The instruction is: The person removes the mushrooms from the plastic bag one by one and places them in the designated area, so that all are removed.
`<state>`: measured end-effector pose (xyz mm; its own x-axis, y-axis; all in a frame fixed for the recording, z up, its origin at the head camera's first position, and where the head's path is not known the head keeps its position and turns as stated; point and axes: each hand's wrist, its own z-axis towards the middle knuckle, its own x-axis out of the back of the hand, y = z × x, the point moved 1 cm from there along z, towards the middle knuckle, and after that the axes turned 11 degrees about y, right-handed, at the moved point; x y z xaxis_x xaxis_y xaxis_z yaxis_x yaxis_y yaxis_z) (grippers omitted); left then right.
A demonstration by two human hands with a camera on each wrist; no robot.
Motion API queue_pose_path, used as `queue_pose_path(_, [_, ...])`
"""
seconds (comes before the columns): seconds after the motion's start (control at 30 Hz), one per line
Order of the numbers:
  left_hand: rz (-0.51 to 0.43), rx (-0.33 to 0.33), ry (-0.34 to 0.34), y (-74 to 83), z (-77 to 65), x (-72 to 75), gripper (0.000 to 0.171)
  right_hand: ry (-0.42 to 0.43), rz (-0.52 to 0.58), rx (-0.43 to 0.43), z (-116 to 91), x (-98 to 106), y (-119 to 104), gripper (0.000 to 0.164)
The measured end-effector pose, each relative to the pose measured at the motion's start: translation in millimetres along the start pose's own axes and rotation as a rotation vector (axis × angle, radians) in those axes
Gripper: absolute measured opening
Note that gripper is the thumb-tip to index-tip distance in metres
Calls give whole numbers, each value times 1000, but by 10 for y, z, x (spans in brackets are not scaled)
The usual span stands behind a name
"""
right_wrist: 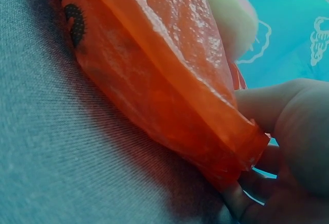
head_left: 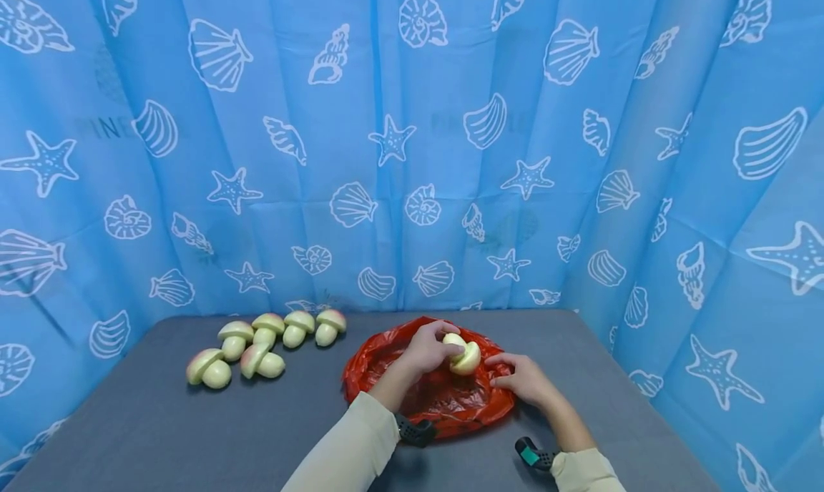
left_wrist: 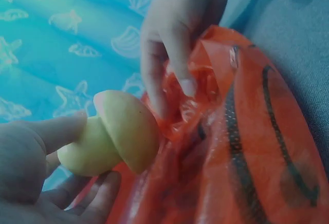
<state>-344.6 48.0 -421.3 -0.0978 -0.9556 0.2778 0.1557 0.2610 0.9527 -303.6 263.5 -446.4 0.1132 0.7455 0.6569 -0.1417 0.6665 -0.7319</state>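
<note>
My left hand (head_left: 426, 350) holds a pale cream mushroom (head_left: 468, 361), pinched between thumb and fingers over the open mouth of a red plastic bag (head_left: 362, 367). In the left wrist view the mushroom (left_wrist: 131, 131) looks smooth and toy-like, its rounded cap pointing toward the bag. At the bag's right side, my right hand (head_left: 531, 381) grips the rim. The right wrist view shows the thin plastic (right_wrist: 154, 95) gathered between the right thumb (right_wrist: 257, 108) and fingers. Dark markings run along the bag's outer side.
Several more mushrooms (head_left: 262, 363) with pink-tinged caps lie at the back left of the grey table (head_left: 161, 435). A blue curtain (head_left: 386, 249) with white shells and starfish hangs behind the table and along its right side. Both wrists wear dark bands (head_left: 415, 431).
</note>
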Motion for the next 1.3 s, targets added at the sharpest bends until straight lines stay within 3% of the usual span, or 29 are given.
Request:
queue_pose_path(0.33, [-96, 13, 28, 132, -164, 264, 31, 11, -7, -31, 14, -32, 14, 29])
queue_pose_path(0.7, [-216, -53, 61, 181, -363, 563, 40, 18, -12, -13, 5, -34, 6, 29])
queue_pose_path(0.97, [-284, -56, 98, 84, -454, 846, 46, 17, -1, -13, -3, -38, -5, 28])
queue_pose_path(1.3, [-321, -37, 212, -33, -575, 1119, 47, 17, -4, -22, -15, -33, -19, 29])
